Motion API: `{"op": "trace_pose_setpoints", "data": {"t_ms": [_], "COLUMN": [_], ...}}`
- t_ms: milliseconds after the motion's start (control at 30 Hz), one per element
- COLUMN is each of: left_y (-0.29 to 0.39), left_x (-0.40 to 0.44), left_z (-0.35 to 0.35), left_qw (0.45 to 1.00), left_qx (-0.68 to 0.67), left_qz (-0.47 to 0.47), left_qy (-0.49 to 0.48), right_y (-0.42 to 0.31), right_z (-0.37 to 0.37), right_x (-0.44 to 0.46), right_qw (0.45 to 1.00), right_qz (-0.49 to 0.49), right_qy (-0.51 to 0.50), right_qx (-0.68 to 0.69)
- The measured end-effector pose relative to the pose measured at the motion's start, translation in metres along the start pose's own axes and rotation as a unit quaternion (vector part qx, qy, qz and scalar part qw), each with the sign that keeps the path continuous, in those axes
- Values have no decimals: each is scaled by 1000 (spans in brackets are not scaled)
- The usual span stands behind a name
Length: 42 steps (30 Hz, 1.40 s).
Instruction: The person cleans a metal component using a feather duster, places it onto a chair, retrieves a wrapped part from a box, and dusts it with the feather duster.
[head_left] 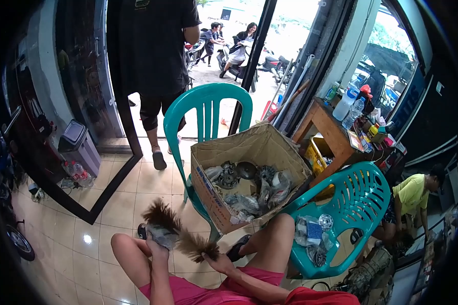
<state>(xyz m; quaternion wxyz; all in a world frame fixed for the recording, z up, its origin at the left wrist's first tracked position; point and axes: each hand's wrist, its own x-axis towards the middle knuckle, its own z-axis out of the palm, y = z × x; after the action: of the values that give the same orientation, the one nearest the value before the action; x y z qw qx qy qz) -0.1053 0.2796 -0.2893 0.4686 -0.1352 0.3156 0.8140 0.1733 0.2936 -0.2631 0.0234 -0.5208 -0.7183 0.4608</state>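
Note:
Brown feathery bristles, like a duster, show in two tufts between my knees. My left hand (160, 250) is closed round a greyish plastic-wrapped part (163, 237), with the darker tuft (162, 214) rising just above it. The fingers of my right hand (220, 263) are closed on the lower end of the lighter brown tuft (196, 245). The two tufts lie close together. Beyond my knees, an open cardboard box (213, 195) on a green chair (208, 101) holds metal parts and plastic bags.
A second green chair (348, 195) at right bears bagged parts. Behind it is a wooden table (320, 119) with bottles. A person in black (152, 51) stands at the doorway; another in yellow (412, 193) bends at far right. A bin (81, 147) stands left.

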Motion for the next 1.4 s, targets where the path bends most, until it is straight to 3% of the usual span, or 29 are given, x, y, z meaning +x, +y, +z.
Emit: {"op": "trace_pose_setpoints", "data": {"t_ms": [167, 233, 300, 400, 533, 633, 700, 767, 800, 867, 967, 1033, 1100, 1133, 1267, 1367, 1400], "left_y": [3, 3, 3, 9, 10, 6, 7, 8, 11, 11, 8, 7, 8, 8, 9, 11, 12], "left_x": [-15, -10, -10, -27, -25, -11, -9, -13, -28, -34, -23, -21, -17, -16, -22, -36, -34], "left_z": [14, 14, 17, 32, 29, 14, 9, 10, 28, 39, 28, 21, 16, 13, 26, 42, 37], "left_qw": [1000, 996, 998, 1000, 999, 998, 999, 999, 999, 999, 997, 998, 998, 998, 999, 999, 998], "left_qx": [1, -22, -13, -1, -8, -33, 8, 15, 14, 13, -2, 4, 10, 12, 4, -2, -17], "left_qz": [-24, -36, -24, -25, -50, -34, -29, -31, -40, -50, -27, -25, -31, -33, -28, -31, -43], "left_qy": [-9, -78, -64, 17, 10, -46, -24, -30, -7, 14, -75, -57, -55, -56, -19, -17, -30], "right_y": [-4, -28, -32, -5, -12, -21, -16, -8, -2, -4, -17, 1, -21, 6, -18, -10, -4], "right_z": [-8, -24, -24, -6, -13, -17, -17, -24, -16, -5, -10, 4, -20, -1, -15, -9, -6], "right_x": [-2, -11, -15, 0, -6, -12, -7, 3, 5, 3, -13, 0, -10, 6, -8, 1, 4], "right_qw": [993, 995, 995, 998, 995, 998, 998, 975, 975, 991, 999, 999, 993, 995, 998, 993, 993], "right_qz": [-57, -19, -5, -12, 7, -11, 30, 174, 176, -7, -25, -17, 74, 27, -33, 97, 96], "right_qy": [70, -95, -93, 13, -18, -56, -34, -113, -112, 15, -28, -37, -61, -24, -6, -65, -69], "right_qx": [72, -31, -45, 59, 96, 24, 50, 78, 80, 130, 37, 25, 75, 97, 58, 14, 11]}}
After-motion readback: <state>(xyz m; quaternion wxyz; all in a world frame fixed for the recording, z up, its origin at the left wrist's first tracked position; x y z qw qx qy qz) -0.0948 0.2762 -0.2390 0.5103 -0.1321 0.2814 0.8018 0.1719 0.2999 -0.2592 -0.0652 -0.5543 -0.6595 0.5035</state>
